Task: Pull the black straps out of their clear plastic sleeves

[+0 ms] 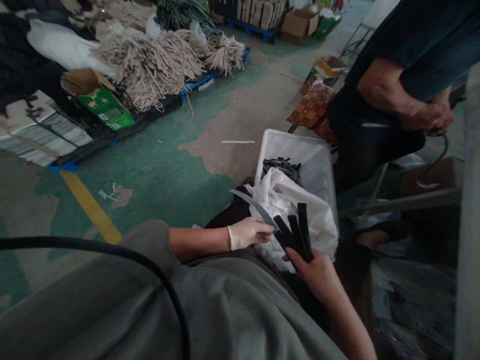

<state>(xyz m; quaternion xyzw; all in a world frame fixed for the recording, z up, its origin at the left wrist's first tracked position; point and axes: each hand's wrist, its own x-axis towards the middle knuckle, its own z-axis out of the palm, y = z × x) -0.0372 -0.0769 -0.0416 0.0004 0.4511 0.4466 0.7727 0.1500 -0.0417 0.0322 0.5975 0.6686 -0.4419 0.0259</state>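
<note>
My gloved left hand [252, 233] pinches a grey strip [255, 205]. Just beside it, my bare right hand [317, 270] is closed around fanned black strips [296, 232]; I can't tell whether the left fingertips touch them. Below is a white bag [323, 220] in a tub [315, 152], with a dark bundle [283, 169] beyond it. A co-worker [416, 45] is to the right.
</note>
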